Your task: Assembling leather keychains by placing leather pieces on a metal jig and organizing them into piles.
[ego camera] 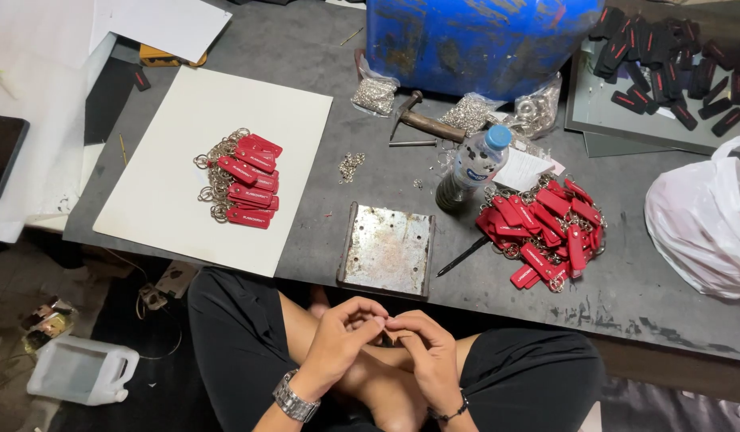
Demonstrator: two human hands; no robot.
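Left hand (342, 332) and right hand (428, 346) meet fingertip to fingertip, curled.

Both hands, left hand (338, 332) and right hand (426, 348), meet fingertip to fingertip below the metal plate (388, 250).

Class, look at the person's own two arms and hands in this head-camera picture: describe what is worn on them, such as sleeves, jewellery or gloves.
Both forearms are bare, with no sleeves showing, and neither hand is gloved. The left hand has a silver metal link watch on its wrist. The right hand has a thin dark bracelet round its wrist. No rings can be made out on the fingers.
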